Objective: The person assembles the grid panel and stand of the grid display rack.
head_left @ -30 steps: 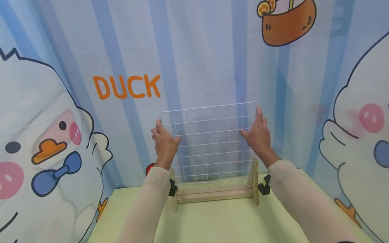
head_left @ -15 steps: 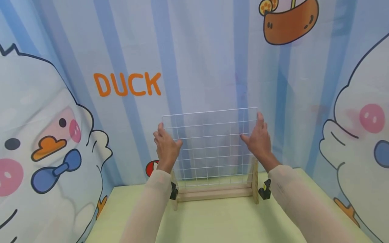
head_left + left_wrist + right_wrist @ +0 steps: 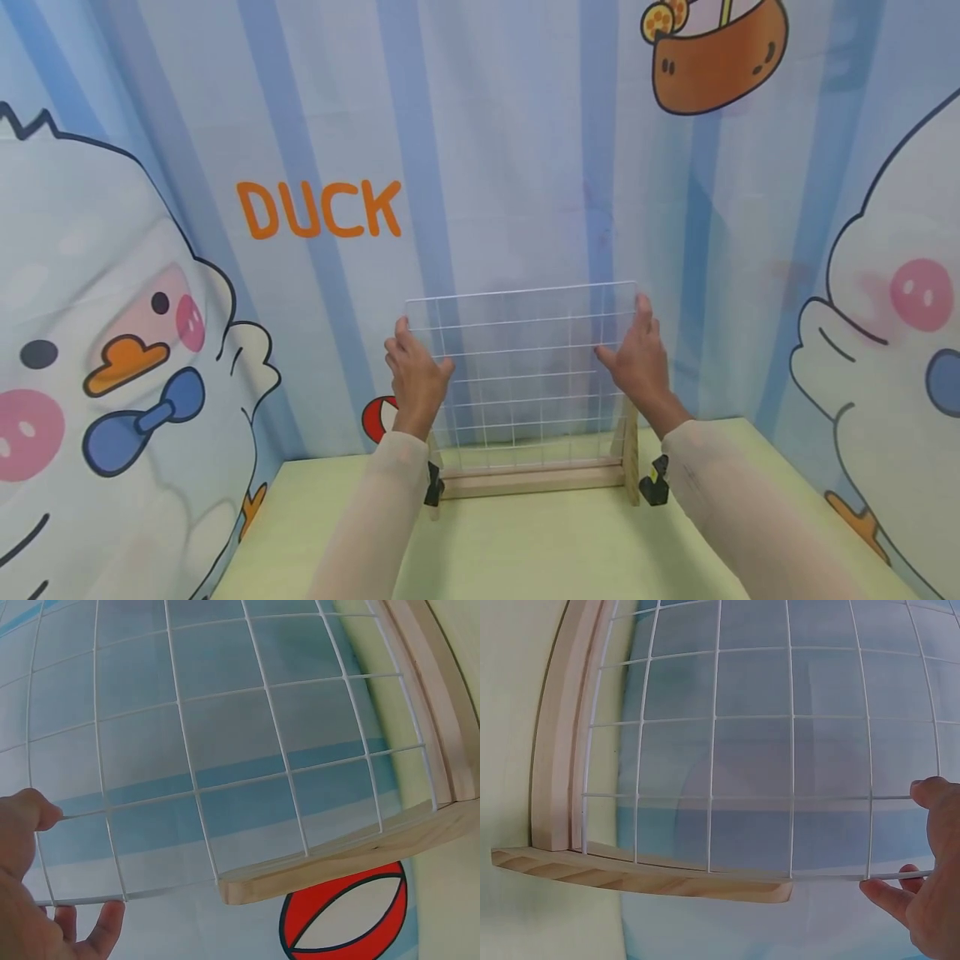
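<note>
A white wire grid panel (image 3: 521, 291) stands upright, its lower part between the side pieces of a wooden stand (image 3: 532, 482). On the panel's left edge my left hand (image 3: 418, 379) grips it, thumb in front and fingers round the side wire. My right hand (image 3: 640, 354) holds the opposite edge the same way. The left wrist view shows the grid's bottom wire close along the stand's crossbar (image 3: 442, 697). Seen from the right wrist, the other lower corner sits inside the stand's side piece (image 3: 652, 881). Whether the bottom wire bears on the wood is hard to tell.
The stand is on a pale yellow-green table (image 3: 525, 550). Right behind it hangs a blue striped cloth (image 3: 510, 167) printed with ducks and lettering, which also runs along both sides. Small black devices (image 3: 655, 483) are by both wrists.
Both hands have moved down together with the grid panel. Its lower edge has come down to the stand's crossbar. The grip of both hands looks the same.
</note>
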`<state>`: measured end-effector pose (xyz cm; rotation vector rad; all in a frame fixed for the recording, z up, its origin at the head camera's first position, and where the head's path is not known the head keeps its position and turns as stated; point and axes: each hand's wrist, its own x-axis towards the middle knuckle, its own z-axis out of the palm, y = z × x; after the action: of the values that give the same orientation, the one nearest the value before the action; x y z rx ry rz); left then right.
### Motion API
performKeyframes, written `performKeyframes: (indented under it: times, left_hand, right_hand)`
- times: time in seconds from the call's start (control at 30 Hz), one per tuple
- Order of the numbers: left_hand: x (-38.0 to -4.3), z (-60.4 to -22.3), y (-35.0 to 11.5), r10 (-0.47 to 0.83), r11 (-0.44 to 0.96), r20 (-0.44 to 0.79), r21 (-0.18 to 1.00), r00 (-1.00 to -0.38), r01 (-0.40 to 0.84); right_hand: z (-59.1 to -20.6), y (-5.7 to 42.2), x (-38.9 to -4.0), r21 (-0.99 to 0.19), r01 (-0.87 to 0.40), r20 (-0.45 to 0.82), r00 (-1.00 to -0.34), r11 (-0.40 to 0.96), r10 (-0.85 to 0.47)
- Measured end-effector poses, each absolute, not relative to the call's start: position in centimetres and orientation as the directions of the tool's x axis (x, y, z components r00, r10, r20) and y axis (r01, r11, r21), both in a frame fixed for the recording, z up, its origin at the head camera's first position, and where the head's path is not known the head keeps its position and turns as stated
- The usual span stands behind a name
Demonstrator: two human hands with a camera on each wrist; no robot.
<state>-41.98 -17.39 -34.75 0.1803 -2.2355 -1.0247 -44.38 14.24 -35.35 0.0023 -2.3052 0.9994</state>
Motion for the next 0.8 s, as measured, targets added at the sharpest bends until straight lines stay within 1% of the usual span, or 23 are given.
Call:
performKeyframes:
  times: [0.23, 0.4, 0.53, 0.67, 0.8]
  left_hand:
    - [-41.9, -36.5, -17.6, -0.375, 0.704, 0.515, 0.699, -0.771, 0.126]
    - [-41.8, -36.8, -17.9, -0.377, 0.715, 0.542, 0.686, -0.751, 0.136]
    - [-41.8, -36.8, -18.2, -0.368, 0.716, 0.534, 0.685, -0.761, 0.135]
    - [-41.6, -37.0, -19.5, -0.276, 0.746, 0.539, 0.643, -0.796, 0.176]
    - [-41.3, -37.6, -22.3, -0.142, 0.801, 0.512, 0.562, -0.847, 0.205]
  right_hand:
    - [-36.7, 14.0, -44.0, -0.657, -0.215, 0.512, -0.831, 0.723, 0.218]
    - [-37.1, 13.6, -44.0, -0.658, -0.224, 0.521, -0.824, 0.719, 0.22]
    - [-37.2, 13.5, -44.3, -0.653, -0.223, 0.524, -0.824, 0.724, 0.218]
    - [-37.4, 14.4, -44.4, -0.618, -0.263, 0.532, -0.834, 0.741, 0.148]
    - [-37.5, 16.3, -44.2, -0.591, -0.374, 0.546, -0.838, 0.715, 0.013]
